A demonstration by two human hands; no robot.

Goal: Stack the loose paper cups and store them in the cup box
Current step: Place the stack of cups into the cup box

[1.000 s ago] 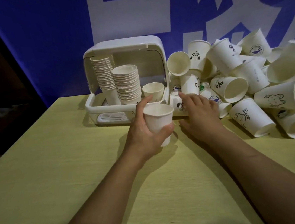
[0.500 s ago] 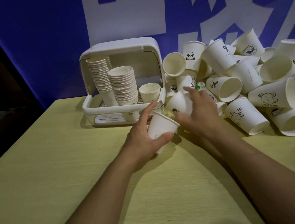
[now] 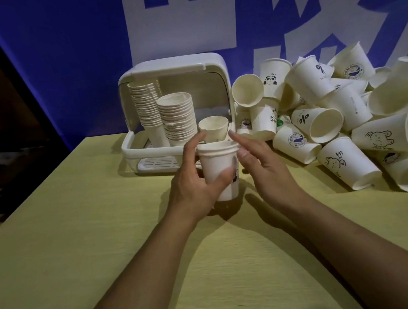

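My left hand (image 3: 196, 183) grips a small stack of two nested white paper cups (image 3: 218, 168), held upright just above the table in front of the cup box. My right hand (image 3: 263, 170) hovers beside the stack with fingers spread, holding nothing. The white cup box (image 3: 133, 147) stands open at the table's back, lid raised. Inside it are a tall cup stack (image 3: 145, 110), a shorter stack (image 3: 178, 118) and a single cup (image 3: 213, 126). A heap of loose paper cups (image 3: 346, 117) lies to the right of the box.
The yellow table (image 3: 79, 232) runs to a front edge near me and a left edge beside a dark area. A blue banner with white characters (image 3: 72, 55) hangs behind the box and the heap.
My right hand took a cup from the heap and set it into the cup in my left hand, then let go. The left hand has brought the stack upright.
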